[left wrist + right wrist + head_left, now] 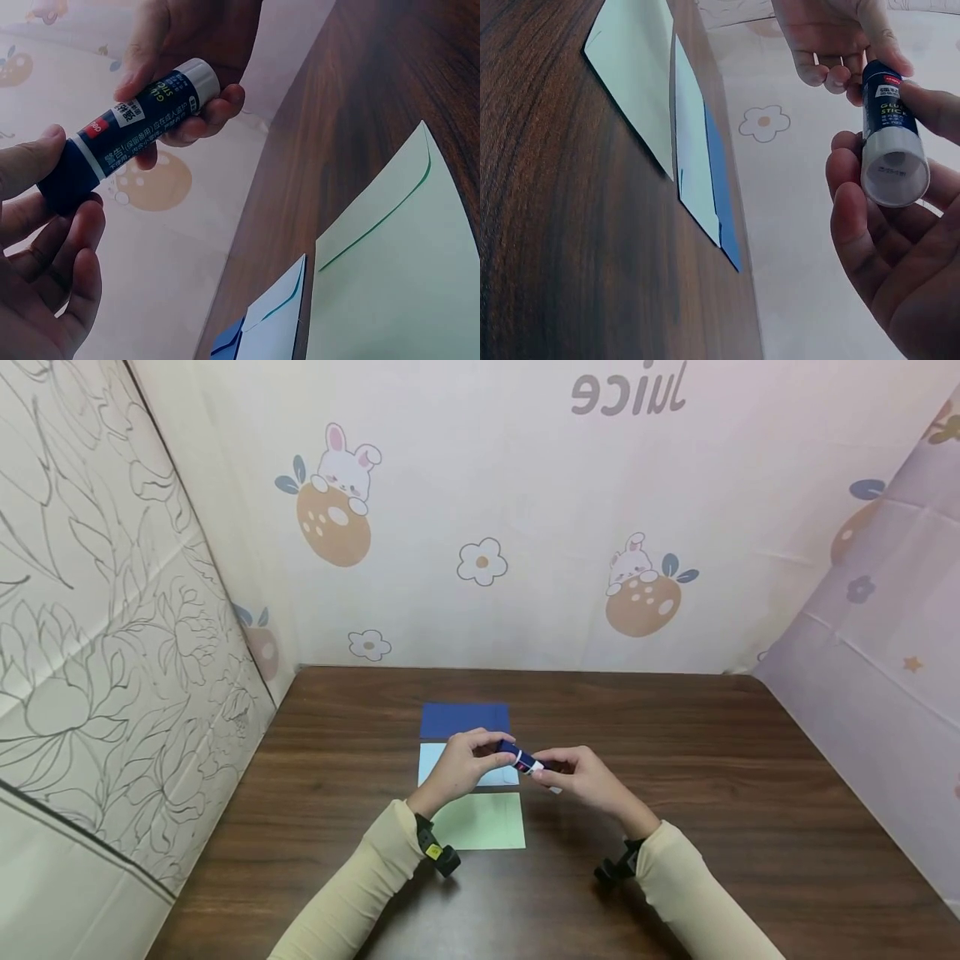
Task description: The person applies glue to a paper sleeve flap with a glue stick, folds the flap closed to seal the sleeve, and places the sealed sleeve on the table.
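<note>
A dark blue glue stick [142,124] with a white base is held between both hands above the table. My left hand [467,765] pinches its dark blue cap end between thumb and fingers. The white-based end is gripped by my right hand [588,779], thumb on the label and fingers underneath. In the right wrist view the hollow white base [895,176] faces the camera. The cap sits on the stick. Below the hands lie a light blue envelope [430,758], partly hidden by my left hand, and a light green envelope [483,827] nearer to me.
A dark blue envelope [457,720] lies farthest back, in line with the other two on the brown wooden table [660,718]. A printed cloth wall [525,468] rises behind the table's back edge. Side panels stand at left and right.
</note>
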The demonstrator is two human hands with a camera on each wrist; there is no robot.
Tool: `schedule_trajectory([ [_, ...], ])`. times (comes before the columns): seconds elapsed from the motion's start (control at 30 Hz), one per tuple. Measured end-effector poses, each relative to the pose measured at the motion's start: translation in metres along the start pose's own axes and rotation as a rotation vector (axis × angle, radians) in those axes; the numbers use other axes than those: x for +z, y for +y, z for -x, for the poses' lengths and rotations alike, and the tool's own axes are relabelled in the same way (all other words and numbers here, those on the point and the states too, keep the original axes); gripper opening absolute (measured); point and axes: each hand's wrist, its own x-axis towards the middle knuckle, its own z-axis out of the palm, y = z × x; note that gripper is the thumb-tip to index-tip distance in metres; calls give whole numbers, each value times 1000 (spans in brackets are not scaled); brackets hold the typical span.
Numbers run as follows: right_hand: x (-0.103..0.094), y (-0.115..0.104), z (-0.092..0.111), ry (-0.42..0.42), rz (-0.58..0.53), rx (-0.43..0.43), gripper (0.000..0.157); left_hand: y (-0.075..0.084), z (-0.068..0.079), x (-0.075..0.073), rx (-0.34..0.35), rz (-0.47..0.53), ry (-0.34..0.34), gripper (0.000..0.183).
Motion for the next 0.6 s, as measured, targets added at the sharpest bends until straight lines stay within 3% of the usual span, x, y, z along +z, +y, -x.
schedule_trajectory([
  [0.23, 0, -1, -3, -11, 38, -47, 21, 1, 1, 0, -1, 4, -14, 28],
  [0.6, -2, -7, -3, -7, 49, -42, 24, 1, 2, -2, -6, 21, -3, 28],
])
